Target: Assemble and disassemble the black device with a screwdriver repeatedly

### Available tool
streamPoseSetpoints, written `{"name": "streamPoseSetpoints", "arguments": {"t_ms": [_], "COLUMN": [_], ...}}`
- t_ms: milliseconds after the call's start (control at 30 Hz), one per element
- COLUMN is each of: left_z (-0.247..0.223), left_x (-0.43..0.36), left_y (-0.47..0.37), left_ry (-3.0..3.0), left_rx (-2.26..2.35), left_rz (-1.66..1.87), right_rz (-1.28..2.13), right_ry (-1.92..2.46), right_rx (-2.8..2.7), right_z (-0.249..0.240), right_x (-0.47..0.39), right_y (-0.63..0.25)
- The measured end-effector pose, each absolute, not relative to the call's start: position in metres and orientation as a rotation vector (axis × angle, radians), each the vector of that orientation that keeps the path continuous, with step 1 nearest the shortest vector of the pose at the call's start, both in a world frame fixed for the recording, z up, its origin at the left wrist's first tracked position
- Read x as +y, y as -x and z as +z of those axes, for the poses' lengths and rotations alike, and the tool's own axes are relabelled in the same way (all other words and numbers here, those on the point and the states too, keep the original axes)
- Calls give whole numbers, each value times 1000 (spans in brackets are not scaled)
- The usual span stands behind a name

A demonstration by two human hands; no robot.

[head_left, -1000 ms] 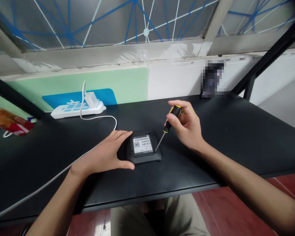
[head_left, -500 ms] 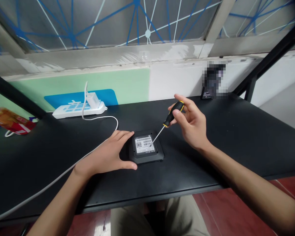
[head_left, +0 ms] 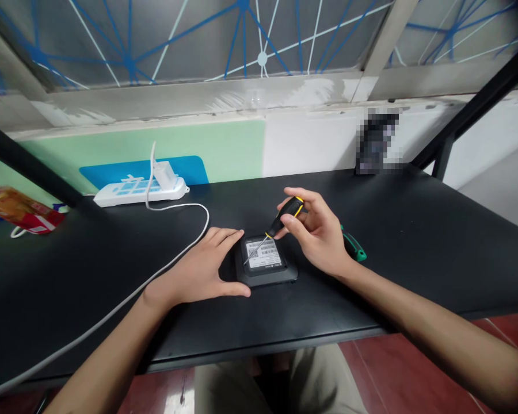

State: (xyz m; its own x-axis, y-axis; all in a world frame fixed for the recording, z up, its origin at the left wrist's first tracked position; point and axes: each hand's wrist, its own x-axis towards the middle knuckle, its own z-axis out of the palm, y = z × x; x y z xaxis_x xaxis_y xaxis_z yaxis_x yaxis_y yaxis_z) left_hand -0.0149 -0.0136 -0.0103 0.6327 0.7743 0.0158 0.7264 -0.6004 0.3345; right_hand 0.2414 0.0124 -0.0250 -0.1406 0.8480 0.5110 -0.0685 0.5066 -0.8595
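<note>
A flat black square device (head_left: 267, 280) lies on the desk, its white printed label facing up. My left hand (head_left: 207, 267) braces the device from the left, fingers at its far left corner and thumb at its near left corner. In my right hand (head_left: 317, 233) is a screwdriver (head_left: 285, 217) with a black and yellow handle, held tilted. Its thin metal shaft slants down and left across the label, and the tip is near the device's left edge by the near corner. Whether the tip sits in a screw is too small to tell.
Behind my right hand lies a partly hidden green-handled tool (head_left: 354, 244). A white power strip (head_left: 140, 192) with a plugged-in charger stands at the back left, its white cable (head_left: 112, 310) trailing across the black desk (head_left: 435, 247). A red and orange packet (head_left: 26, 210) lies far left.
My right hand has moved left and nearer with the screwdriver, whose tip went from mid-label to the device's left side. The green-handled tool has come into sight. The view shifted slightly.
</note>
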Motion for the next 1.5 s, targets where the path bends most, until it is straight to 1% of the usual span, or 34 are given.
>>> {"name": "streamPoseSetpoints", "arguments": {"t_ms": [467,667,1000,1200,1500], "left_z": [-8,-8,-7,-8,-9], "left_x": [-14,-13,-14,-13,-13], "left_y": [16,16,16,16,17], "left_ry": [-2518,-2506,-2498,-2487,-2486], "left_rx": [1195,1193,1208,1203,1192], "left_rz": [246,244,214,226,245], "right_rz": [831,938,699,824,797], "right_ry": [728,639,746,697,741], "right_rx": [-1569,-1592,-1646,-1624,-1525], "right_z": [-22,-19,-19,-22,-15], "right_x": [8,6,8,10,10], "right_y": [-244,-247,-250,-252,-246]}}
